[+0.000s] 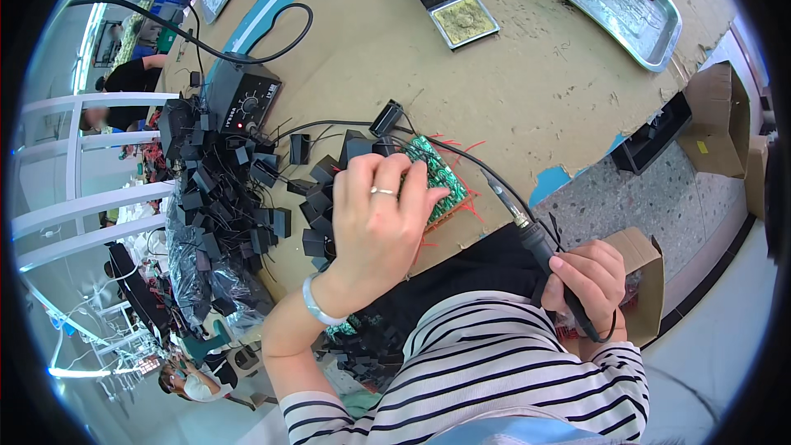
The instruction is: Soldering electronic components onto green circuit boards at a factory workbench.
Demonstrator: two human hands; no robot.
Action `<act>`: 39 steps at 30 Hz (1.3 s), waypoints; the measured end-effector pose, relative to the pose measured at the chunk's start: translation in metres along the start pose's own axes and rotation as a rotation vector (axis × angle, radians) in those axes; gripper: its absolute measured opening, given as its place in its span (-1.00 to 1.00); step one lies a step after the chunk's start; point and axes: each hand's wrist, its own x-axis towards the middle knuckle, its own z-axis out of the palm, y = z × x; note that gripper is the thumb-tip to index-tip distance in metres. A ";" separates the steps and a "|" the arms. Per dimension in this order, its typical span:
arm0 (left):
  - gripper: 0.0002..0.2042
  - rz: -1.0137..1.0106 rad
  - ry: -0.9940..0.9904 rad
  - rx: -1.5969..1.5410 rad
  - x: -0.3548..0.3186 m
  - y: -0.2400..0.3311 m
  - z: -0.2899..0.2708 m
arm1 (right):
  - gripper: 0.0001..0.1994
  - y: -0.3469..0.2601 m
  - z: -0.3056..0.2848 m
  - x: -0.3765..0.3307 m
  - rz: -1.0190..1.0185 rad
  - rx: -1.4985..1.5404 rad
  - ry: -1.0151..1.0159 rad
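Observation:
My left hand point(375, 206), with a ring and a bracelet, rests over a green circuit board point(446, 179) near the table's front edge. Its fingers are bent and drawn together at the board; whatever they pinch is hidden. Thin red wires point(468, 151) stick out around the board. My right hand point(589, 280) is closed round the dark handle of a soldering iron point(537, 241). The iron's metal tip points up and left, to the right of the board and apart from it. Small black plastic housings point(317, 206) lie just left of my left hand.
A soldering station point(241, 99) with a knob and a lit red light stands at the left. Beside it piles a heap of black housings with leads point(216, 189). Farther back are a tip-cleaner stand point(464, 20) and a metal tray point(606, 8). Cardboard boxes point(715, 119) stand right of the table.

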 end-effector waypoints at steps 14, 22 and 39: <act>-0.79 0.016 -0.125 0.082 0.000 0.013 0.016 | -0.74 0.002 -0.002 -0.003 0.012 0.023 0.011; -0.70 0.154 -0.138 -0.139 -0.009 0.005 0.011 | -0.74 0.008 0.004 -0.009 0.027 0.119 -0.019; -0.78 0.175 -0.192 -0.127 -0.005 0.007 0.014 | -0.73 0.011 0.011 -0.006 0.026 0.163 -0.049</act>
